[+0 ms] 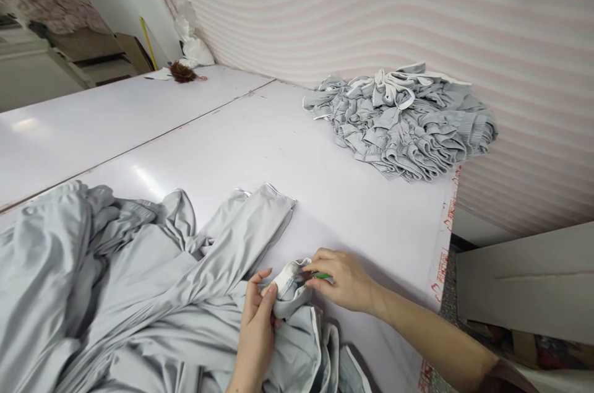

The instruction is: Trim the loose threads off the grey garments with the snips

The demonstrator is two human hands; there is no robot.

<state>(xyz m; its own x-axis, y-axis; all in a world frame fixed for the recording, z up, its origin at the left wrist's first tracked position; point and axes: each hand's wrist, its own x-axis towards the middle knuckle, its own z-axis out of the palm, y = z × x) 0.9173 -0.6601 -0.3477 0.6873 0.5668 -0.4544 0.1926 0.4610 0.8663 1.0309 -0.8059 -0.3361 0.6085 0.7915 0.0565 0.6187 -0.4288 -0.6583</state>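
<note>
My left hand [257,326] pinches a turned-back edge of a light grey garment [291,306] whose inner side shows white. Between the fingers of my right hand [346,280] is a small cutting tool with a green handle, apparently thread snips [322,275]. Its dark metal end points left and touches the fabric at the pinched edge; the tip is partly hidden in the fold. More of the grey cloth [153,300] lies heaped under and to the left of my hands, with one sleeve or leg stretched toward the back.
A tall pile of gathered grey garments [403,124] sits at the table's right corner. Beyond the white table [232,133] rises a pink-and-white striped sheet [348,9]. A brown tuft [182,72] and a white plastic bag [197,49] lie at the far end.
</note>
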